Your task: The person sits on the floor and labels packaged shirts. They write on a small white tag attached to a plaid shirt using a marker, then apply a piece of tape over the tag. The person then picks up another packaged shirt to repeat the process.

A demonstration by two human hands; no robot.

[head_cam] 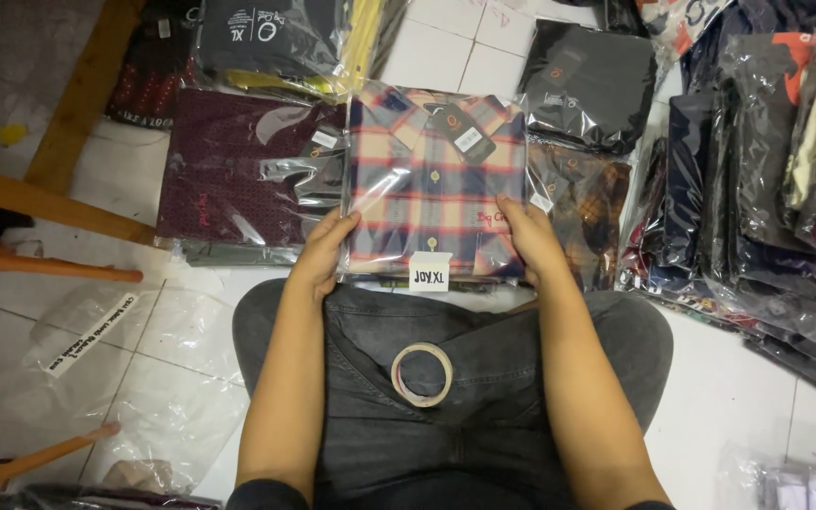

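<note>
A folded plaid shirt in red, navy and cream, sealed in a clear plastic bag [432, 179], lies flat on the floor in front of my knees. My left hand [323, 253] grips its lower left corner. My right hand [531, 238] grips its lower right edge. A small white label [429, 272] sticks to the bag's near edge between my hands. A roll of clear tape [421, 375] rests on my lap, on dark grey trousers.
Bagged shirts surround the plaid one: a maroon one [233, 175] at left, dark ones [587, 80] behind, an orange-brown plaid [583, 203] at right. A tall pile of bagged clothes [767, 170] fills the right. Wooden furniture legs [44, 203] and empty plastic bags [134, 378] lie left.
</note>
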